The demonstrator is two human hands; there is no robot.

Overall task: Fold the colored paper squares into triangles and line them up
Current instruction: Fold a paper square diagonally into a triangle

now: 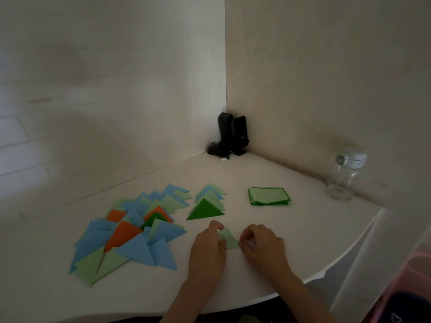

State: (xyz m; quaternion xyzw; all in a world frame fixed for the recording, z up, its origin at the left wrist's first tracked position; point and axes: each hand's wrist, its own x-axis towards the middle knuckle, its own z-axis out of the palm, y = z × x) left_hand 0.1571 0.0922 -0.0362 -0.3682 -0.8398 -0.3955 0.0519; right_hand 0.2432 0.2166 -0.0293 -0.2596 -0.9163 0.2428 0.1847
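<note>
Step in hand: creasing a fold. Light green paper triangle (227,238) lies on the white table (291,241), lower centre of frame, btwn both hands. Left hand (207,248) covers its left side, curled fingers pinching the upper corner; right hand (261,243) has fingers curled, pinching the right corner – both holding the paper.

Just above it, a short overlapped row of green triangles (208,203), dark one in front. Left of centre, a big loose spread of blue, orange & green triangles (130,231). Unfolded green squares stack (269,196) sits right of centre, so plenty left to fold.

Next, probably: press crease flat, then slide the piece up to the row's near end – needs edges matched w/o disturbing the others.
</note>
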